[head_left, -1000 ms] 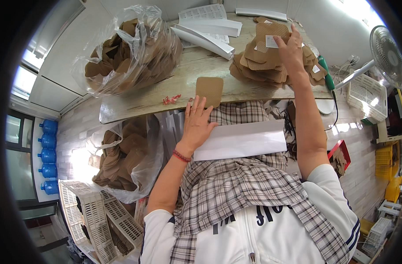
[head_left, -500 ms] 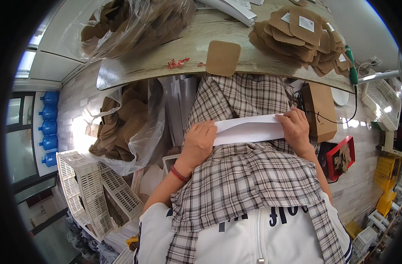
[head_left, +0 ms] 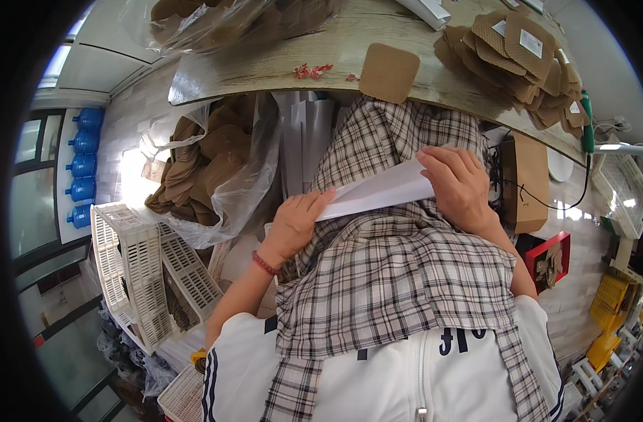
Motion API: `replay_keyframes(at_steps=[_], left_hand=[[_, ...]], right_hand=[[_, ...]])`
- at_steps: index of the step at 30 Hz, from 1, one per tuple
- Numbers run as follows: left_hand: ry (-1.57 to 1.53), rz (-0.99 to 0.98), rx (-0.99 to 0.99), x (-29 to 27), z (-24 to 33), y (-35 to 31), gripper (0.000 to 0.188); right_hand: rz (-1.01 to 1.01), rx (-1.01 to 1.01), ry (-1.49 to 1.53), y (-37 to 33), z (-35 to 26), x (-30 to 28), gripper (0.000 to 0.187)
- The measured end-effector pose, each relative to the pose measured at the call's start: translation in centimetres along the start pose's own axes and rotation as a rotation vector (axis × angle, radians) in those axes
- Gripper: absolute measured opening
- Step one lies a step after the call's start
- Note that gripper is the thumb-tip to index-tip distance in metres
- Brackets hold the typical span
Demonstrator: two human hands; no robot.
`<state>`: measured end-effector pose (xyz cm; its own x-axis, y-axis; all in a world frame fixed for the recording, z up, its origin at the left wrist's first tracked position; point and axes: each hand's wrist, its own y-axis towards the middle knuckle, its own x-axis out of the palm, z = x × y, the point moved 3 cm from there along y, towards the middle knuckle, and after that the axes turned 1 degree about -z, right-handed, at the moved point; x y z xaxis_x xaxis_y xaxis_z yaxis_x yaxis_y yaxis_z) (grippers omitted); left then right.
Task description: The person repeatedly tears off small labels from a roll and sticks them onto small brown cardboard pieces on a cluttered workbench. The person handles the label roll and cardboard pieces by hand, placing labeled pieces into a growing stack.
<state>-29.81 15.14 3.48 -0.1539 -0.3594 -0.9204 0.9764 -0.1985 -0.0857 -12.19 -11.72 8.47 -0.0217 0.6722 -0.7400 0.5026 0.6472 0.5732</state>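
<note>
So I've got this white paper strip [head_left: 377,191] over my lap, mid-frame, right end tilted up. My left hand [head_left: 293,221] is closed on its left end. My right hand [head_left: 463,188] is half curled with the fingers bent over the right end; its thumb's tucked out of sight, so can't tell how tight that pinch is. If it's loose, I reckon that end could slip and the fold would come out crooked. Uneven pulling might crease or tear it too. The plaid apron [head_left: 399,281] underneath is soft and rumpled, so pressing there probably won't give a crisp edge. Also, the brown pad [head_left: 389,72] up top centre pokes past the table [head_left: 251,60] edge; a knee bump could knock it off.
</note>
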Motion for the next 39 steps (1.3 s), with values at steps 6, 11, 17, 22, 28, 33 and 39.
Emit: replay_keyframes(at_steps=[6,11,17,22,28,33,39], left_hand=[[-0.297,0.119,-0.622,2.6,-5.6,-11.2,0.042],[-0.398,0.024,-0.739,9.7,-10.3,-9.0,0.043],[-0.101,0.239,-0.703,11.7,-16.4,-0.7,0.049],[-0.416,0.173,-0.631,4.8,-10.9,7.5,0.02],[-0.715,0.453,-0.326,-9.2,-3.7,24.6,0.017],[-0.803,0.479,-0.376,-13.4,-2.5,42.4,0.019],[0.144,0.361,0.204,-10.7,-3.3,57.7,0.047]], right_hand=[[0.129,0.248,0.072,-3.8,2.5,0.4,0.024],[0.06,0.347,0.107,-5.5,3.8,2.6,0.02],[0.101,0.447,0.098,-6.9,4.9,3.2,0.021],[0.156,0.48,0.088,-7.4,6.0,3.7,0.021],[0.172,0.496,0.138,-6.6,6.9,3.8,0.017],[0.158,0.521,0.202,-6.6,7.8,3.6,0.017],[0.155,0.517,0.247,-6.9,9.2,3.9,0.021]])
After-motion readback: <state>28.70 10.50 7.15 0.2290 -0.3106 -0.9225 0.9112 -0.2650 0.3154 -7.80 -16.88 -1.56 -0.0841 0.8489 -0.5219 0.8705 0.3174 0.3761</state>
